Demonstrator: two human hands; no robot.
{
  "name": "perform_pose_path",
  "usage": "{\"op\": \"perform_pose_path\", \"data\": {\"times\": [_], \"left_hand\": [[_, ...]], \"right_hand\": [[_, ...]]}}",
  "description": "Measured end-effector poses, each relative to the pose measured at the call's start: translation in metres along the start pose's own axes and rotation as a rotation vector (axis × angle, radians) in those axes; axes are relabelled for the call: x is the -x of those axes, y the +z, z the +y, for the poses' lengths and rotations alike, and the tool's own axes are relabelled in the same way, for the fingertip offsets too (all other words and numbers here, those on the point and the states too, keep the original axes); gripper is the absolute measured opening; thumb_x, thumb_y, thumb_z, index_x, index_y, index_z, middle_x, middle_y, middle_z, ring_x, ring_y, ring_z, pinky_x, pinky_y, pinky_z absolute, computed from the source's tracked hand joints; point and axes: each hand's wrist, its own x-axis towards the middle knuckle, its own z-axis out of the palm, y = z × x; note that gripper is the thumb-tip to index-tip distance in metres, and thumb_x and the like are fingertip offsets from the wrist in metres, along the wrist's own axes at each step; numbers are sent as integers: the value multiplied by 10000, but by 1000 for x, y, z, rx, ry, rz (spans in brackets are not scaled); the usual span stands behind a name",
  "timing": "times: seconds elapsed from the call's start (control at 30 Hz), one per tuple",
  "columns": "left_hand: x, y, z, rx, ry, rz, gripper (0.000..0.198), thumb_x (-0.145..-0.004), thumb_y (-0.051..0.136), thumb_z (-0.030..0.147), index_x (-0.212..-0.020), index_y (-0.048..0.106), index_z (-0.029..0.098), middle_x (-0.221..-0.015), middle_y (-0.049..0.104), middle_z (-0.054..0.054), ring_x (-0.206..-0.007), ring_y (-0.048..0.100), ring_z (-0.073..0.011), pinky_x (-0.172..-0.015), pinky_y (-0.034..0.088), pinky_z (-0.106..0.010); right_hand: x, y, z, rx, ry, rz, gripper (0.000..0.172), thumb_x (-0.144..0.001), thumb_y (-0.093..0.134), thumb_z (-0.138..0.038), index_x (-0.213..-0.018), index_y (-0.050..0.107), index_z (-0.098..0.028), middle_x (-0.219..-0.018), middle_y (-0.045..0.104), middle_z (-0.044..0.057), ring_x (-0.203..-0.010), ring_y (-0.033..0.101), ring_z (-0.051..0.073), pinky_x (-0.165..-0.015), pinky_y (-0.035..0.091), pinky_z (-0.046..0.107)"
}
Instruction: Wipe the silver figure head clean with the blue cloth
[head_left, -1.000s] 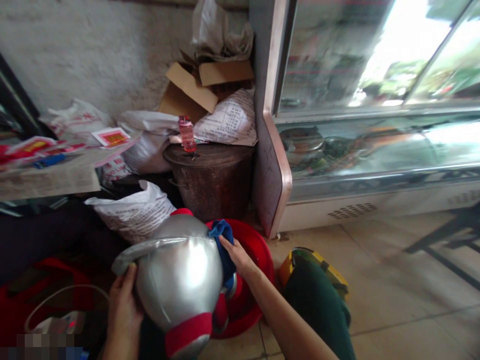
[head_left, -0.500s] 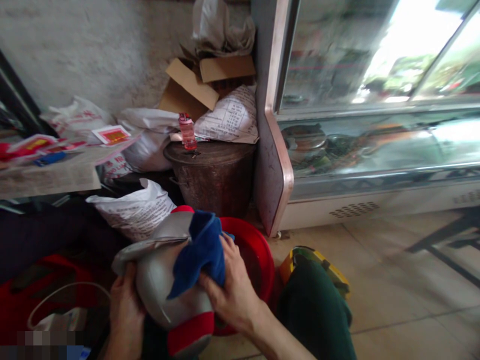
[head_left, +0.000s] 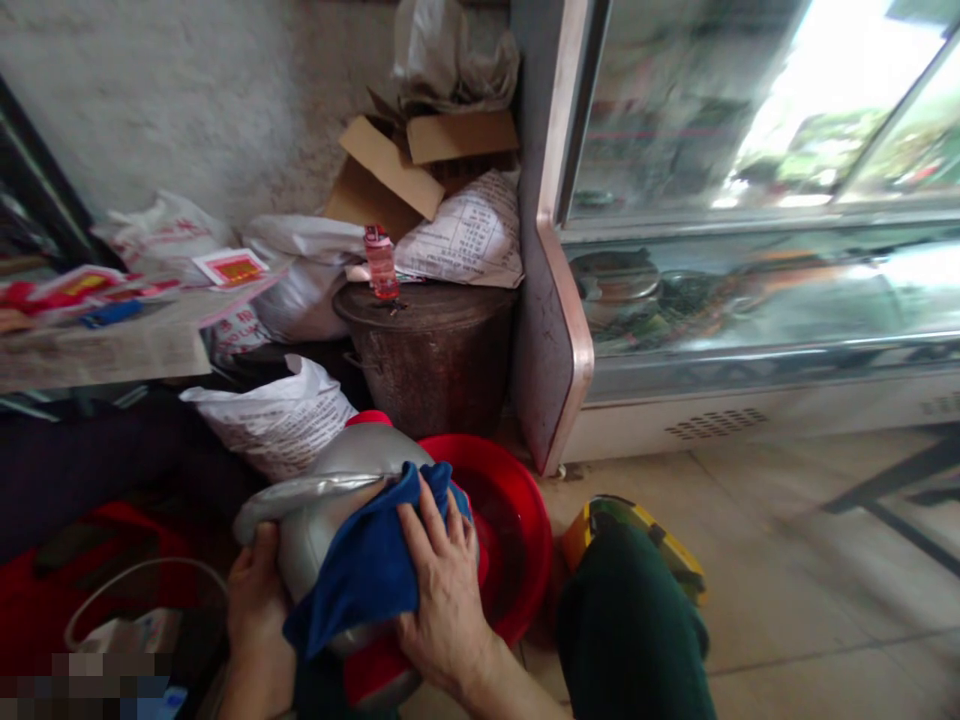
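Note:
A shiny silver and red padded head-shaped object [head_left: 330, 475] rests low in front of me. My left hand [head_left: 255, 610] grips its left side. My right hand [head_left: 442, 590] lies flat on a blue cloth [head_left: 367, 570], pressing it against the silver surface. Just behind the object sits a red plastic basin [head_left: 517, 520] on the tiled floor.
A brown metal drum [head_left: 431, 350] with a small pink bottle [head_left: 381, 262] stands behind the basin, among white sacks [head_left: 277, 420] and cardboard. A glass display cabinet [head_left: 750, 250] fills the right. My green-trousered knee [head_left: 630, 630] and a yellow-rimmed object [head_left: 645, 535] are at lower right.
My right hand brought the blue cloth from the object's far side onto its front and now presses it flat, lower and further left. The left hand stayed on the object.

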Motion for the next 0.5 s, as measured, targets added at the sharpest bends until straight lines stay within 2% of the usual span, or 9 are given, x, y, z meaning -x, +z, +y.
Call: {"op": "perform_pose_path", "data": {"times": [0.1, 0.17, 0.33, 0.43, 0.5], "left_hand": [[15, 4, 12, 216, -133, 36, 378, -773, 595, 544, -890, 719, 206, -787, 707, -27, -781, 621, -232, -650, 466, -333], [19, 5, 16, 298, -183, 46, 306, -827, 621, 490, -904, 723, 212, -781, 710, -4, -758, 610, -197, -648, 441, -300], [25, 1, 23, 209, -216, 47, 304, -908, 586, 458, -835, 687, 181, -696, 663, -17, -719, 572, -210, -595, 390, -309], [27, -1, 24, 164, -170, 1, 326, -918, 562, 477, -858, 683, 181, -722, 675, -17, -740, 573, -218, -636, 409, -327], [27, 0, 23, 148, -133, 2, 337, -894, 568, 492, -871, 678, 175, -734, 675, -25, -740, 579, -232, -642, 421, -342]], "right_hand": [[6, 20, 32, -191, 84, 119, 786, -890, 594, -390, -1609, 384, -152, -1718, 253, 178, -1585, 181, 451, -1231, 189, 740], [11, 34, 53, -374, 156, 186, 782, -914, 578, -451, -1603, 391, -131, -1697, 311, 188, -1588, 215, 404, -1273, 177, 661], [23, 67, 89, -752, 350, 269, 814, -951, 510, -664, -1598, 401, -182, -1693, 345, 143, -1587, 260, 334, -1308, 169, 532], [27, 78, 97, -821, 392, 300, 903, -889, 519, -781, -1577, 441, -202, -1673, 386, 136, -1576, 283, 346, -1301, 188, 527], [24, 76, 97, -897, 392, 315, 966, -823, 594, -810, -1564, 461, -204, -1653, 421, 133, -1565, 306, 350, -1294, 207, 516]]}}
